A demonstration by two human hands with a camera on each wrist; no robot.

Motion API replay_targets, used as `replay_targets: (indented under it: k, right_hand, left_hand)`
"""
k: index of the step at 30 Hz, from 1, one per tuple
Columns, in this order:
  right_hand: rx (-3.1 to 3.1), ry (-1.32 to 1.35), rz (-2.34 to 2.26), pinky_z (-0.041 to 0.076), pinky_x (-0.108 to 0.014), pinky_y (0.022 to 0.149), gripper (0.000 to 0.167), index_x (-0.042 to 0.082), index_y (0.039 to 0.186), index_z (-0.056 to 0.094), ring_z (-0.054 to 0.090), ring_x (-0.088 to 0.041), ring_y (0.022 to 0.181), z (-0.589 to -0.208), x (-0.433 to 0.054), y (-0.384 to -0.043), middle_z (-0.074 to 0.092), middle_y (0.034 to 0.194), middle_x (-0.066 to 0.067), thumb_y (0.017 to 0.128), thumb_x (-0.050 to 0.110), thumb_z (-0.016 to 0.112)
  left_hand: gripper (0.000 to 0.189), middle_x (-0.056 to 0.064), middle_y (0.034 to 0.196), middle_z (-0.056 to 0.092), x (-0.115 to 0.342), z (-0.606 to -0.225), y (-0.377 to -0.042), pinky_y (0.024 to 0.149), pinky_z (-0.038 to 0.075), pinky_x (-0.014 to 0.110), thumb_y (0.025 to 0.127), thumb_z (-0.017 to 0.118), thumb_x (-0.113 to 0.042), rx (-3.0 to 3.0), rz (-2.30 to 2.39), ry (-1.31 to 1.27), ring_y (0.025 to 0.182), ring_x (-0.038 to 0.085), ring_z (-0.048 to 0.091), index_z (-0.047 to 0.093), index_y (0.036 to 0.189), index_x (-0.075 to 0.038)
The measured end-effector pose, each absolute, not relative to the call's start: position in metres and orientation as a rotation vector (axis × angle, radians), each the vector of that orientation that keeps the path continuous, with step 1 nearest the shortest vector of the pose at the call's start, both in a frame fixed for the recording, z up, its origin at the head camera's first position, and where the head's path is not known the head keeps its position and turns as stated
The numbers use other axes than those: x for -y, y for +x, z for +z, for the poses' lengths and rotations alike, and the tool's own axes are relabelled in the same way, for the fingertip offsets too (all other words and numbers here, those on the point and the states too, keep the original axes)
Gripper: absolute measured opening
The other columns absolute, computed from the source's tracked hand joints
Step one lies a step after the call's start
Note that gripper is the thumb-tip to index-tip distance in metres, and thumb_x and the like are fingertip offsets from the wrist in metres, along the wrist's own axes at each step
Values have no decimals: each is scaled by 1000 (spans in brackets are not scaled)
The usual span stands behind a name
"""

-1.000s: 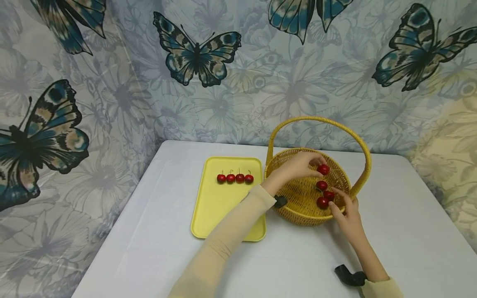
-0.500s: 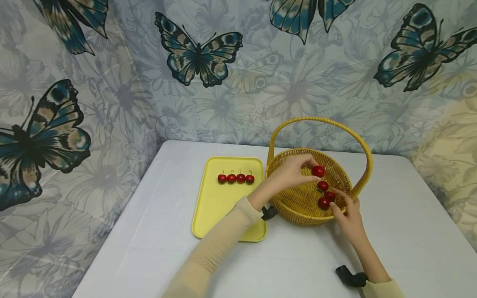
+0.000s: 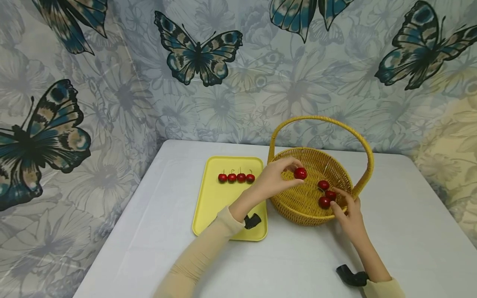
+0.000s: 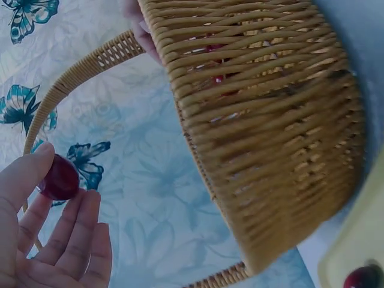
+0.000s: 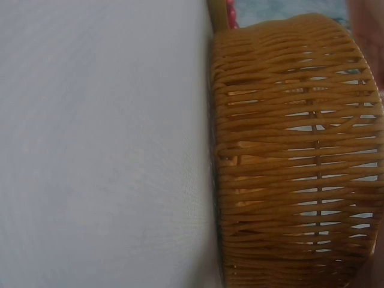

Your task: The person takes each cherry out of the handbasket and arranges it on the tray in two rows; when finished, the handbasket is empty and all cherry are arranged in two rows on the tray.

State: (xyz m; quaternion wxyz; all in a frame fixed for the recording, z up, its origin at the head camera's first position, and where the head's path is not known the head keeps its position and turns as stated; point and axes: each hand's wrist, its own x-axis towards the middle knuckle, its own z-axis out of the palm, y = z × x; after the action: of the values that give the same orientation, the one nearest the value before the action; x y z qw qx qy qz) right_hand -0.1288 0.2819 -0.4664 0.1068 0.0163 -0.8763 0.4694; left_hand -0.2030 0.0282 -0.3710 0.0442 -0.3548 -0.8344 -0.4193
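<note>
Cherries (image 3: 324, 202): 3 in wicker basket (image 3: 298, 215), 4 on tray (image 3: 214, 200)

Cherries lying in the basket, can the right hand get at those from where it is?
Probably yes: the right hand is at the rim of the basket, its fingers right beside the three cherries, with nothing visible in between.

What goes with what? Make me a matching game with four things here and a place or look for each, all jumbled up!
Things:
1. Row of four cherries
2. Single cherry
3. Three cherries
4. Basket

Places and looks:
A. Woven, with an arched handle
B. Pinched in the left grip
C. On the yellow tray
D. Lying inside the basket

Pairs: 1-C, 2-B, 3-D, 4-A
</note>
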Motion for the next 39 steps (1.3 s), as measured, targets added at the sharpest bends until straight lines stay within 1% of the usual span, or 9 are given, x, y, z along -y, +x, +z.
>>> replay_targets:
  k: [3,6,10,13,21,25,31,35,39]
  right_hand:
    - [2582,48,1385,27,-75,80,48,9,140,37,21,-56,124,-466,-282,-129,9,145,-33,96,23,47]
    - [2584,50,1389,26,-76,80,48,9,140,36,20,-57,125,-466,-282,-129,8,145,-32,96,23,47]
    - [2587,52,1392,26,-76,80,48,9,141,36,19,-57,126,-466,-283,-129,8,146,-31,96,24,47]
    - [2586,54,1394,26,-76,80,48,9,141,36,20,-57,125,-466,-282,-129,7,146,-31,96,23,47]
    - [2580,55,1387,27,-75,79,47,8,139,37,22,-55,123,-467,-283,-129,9,145,-33,96,22,47]
    - [2581,53,1390,26,-76,79,47,9,140,37,22,-56,123,-467,-283,-129,9,145,-33,96,23,47]
    - [2587,55,1392,27,-75,79,48,8,140,36,22,-56,122,-466,-282,-129,8,144,-33,96,23,47]
    - [2590,45,1386,28,-76,78,48,9,140,36,23,-56,122,-466,-282,-129,8,145,-33,96,24,46]
    - [2589,38,1387,27,-76,79,48,10,140,37,22,-57,123,-466,-283,-129,8,145,-32,95,24,47]
  left_hand:
    - [34,-10,99,61,-18,-376,-200,85,46,17,82,70,-32,2528,-1293,-1054,92,1,56,59,111,-19]
    - [33,-10,99,60,-6,-383,-198,85,48,22,82,71,-31,2505,-1316,-1031,90,-1,55,60,110,-18]
    - [32,-10,98,59,11,-393,-194,83,48,25,82,71,-31,2486,-1312,-991,90,5,55,60,110,-19]
    - [32,-10,97,58,25,-400,-191,80,47,21,81,72,-32,2486,-1284,-941,89,9,55,61,109,-20]
    - [40,-5,98,55,60,-414,-185,78,49,24,81,73,-24,2506,-1292,-795,86,10,55,59,118,-16]
    - [37,-6,100,56,79,-423,-185,79,49,25,80,73,-24,2526,-1286,-722,88,14,56,62,114,-16]
    - [36,-2,100,58,104,-438,-184,84,50,39,77,75,-24,2551,-1283,-612,90,20,59,62,109,-15]
    - [34,-3,100,61,115,-441,-184,85,48,39,76,77,-25,2610,-1277,-514,91,19,59,62,105,-15]
    - [34,-3,99,63,124,-441,-185,80,47,37,75,78,-23,2684,-1251,-445,91,19,59,62,104,-14]
